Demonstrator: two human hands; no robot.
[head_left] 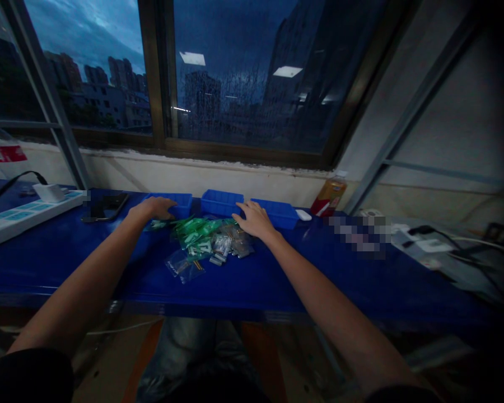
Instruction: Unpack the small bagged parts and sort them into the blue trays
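My left hand (156, 207) reaches over the front of the left blue bin (180, 205), its fingers stretched out and bent a little, with nothing visible in them. My right hand (255, 219) is at the right edge of a pile, fingers apart, in front of the gap between the middle blue bin (222, 201) and the right blue bin (282, 215). Between the hands lie green plastic pouches (195, 230), clear bags of small metal parts (237, 239) and a clear bag with thin brass-coloured pieces (187, 266). Small metal cylinders (217, 259) sit at the pile's front.
On the blue table (243, 288), a white power strip (29, 215) and a phone (106, 206) stand left. A drink bottle (331, 194) and a white mouse-like object (303, 215) are at the back right. Cables and white items (424, 243) lie far right. A window runs behind.
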